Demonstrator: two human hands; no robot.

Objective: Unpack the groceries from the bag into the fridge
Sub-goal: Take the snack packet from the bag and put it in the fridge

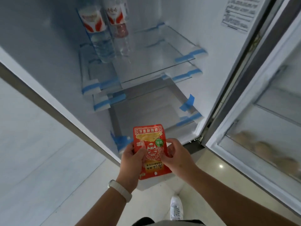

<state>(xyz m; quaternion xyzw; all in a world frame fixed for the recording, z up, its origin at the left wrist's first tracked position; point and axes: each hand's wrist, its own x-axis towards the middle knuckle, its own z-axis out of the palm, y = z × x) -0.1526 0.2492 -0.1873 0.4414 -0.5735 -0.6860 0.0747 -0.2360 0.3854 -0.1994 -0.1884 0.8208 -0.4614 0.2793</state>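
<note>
**Grip.** The left hand point(132, 159) has its fingers curled behind the left edge of the packet point(149, 141), with the thumb pressed on the front. The right hand point(175, 156) pinches the packet's right edge between thumb and fingers. A pale wristband point(120, 188) sits below the packet, on the left wrist.

**Location.** The packet is held in the air, face up. It is not yet inside the fridge point(48, 46), whose open compartment begins just beyond the packet's far edge. The bag is not in view.

**Hazards (judged)**

1. **Drop.** The packet looks glossy and is held by its edges only. If one hand lets go before a shelf supports it, it may fall to the floor point(203, 173) beneath, near the shoe point(176, 207).
2. **Snag.** Beyond and above the packet, the glass shelves point(154, 66) carry blue tape point(187, 103) and foam blocks at their corners. A packet slid in along a side wall could catch a loose tape end.
3. **Knock.** Two bottles point(101, 38) stand far above and left of the packet. Reaching to their shelf could tip them.
4. **Door.** The open door point(268, 111) stands right of the packet. A wide right elbow could strike it.
</note>
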